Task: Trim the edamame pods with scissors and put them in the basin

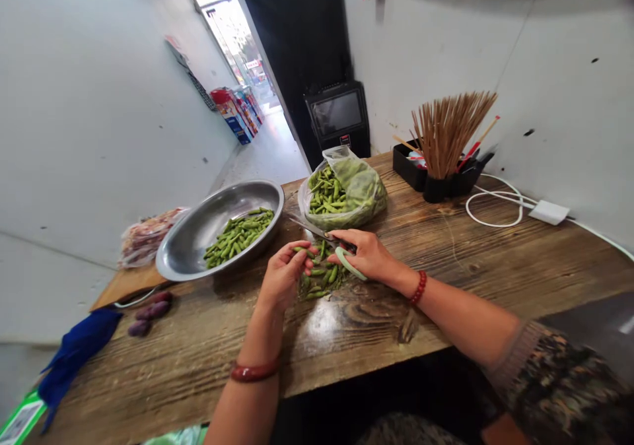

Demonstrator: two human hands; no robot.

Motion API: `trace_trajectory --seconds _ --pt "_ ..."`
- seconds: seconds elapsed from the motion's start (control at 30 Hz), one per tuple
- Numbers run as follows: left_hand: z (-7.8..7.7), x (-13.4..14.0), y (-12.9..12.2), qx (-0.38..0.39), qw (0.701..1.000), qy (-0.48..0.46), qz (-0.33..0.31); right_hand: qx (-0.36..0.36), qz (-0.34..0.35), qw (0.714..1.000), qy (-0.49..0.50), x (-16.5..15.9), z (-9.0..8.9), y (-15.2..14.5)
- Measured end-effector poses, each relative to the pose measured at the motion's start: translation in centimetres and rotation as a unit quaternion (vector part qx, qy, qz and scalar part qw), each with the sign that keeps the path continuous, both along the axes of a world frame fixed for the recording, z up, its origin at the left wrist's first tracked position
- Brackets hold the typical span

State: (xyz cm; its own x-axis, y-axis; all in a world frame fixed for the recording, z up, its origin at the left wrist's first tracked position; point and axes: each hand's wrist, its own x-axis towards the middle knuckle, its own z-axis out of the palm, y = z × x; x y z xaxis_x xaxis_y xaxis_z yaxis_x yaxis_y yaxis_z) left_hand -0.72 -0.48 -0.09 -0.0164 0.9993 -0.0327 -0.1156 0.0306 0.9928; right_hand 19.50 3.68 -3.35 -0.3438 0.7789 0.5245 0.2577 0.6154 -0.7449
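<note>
Between the fingertips of my left hand [286,272] is a green edamame pod [304,252]. My right hand [369,255] is wrapped round the pale green and black handles of a pair of scissors [313,228], whose blades point left, just beyond the pod. Several loose edamame pods [321,291] and trimmed bits lie on the wood below both hands. Behind them stands a clear plastic bag [364,201] full of pods. To the left, a wide metal basin [185,250] holds a heap of pods [241,235] on its right side.
At the far left are a bag of pinkish food [148,239], dark purple roundish items [151,314] and a blue cloth [79,349]. Toward the back right stand wooden skewers [446,135] in a black holder [438,187]. A white cable [495,217] lies beside the wall.
</note>
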Motion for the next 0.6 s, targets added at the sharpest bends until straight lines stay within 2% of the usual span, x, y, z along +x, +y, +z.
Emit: trace_trajectory --seconds 0.17,0.43,0.6 --pt "-0.6 -0.3 -0.6 0.001 1.0 -0.027 -0.007 0.005 0.01 1.0 -0.014 0.1 0.1 -0.1" --pt "-0.6 -0.3 -1.1 0.033 0.997 0.071 0.024 0.044 0.054 0.992 -0.102 0.4 0.9 -1.3" --pt "-1.0 0.0 -1.1 0.04 0.995 0.082 0.034 0.057 0.076 0.987 -0.132 0.4 1.0 -1.4"
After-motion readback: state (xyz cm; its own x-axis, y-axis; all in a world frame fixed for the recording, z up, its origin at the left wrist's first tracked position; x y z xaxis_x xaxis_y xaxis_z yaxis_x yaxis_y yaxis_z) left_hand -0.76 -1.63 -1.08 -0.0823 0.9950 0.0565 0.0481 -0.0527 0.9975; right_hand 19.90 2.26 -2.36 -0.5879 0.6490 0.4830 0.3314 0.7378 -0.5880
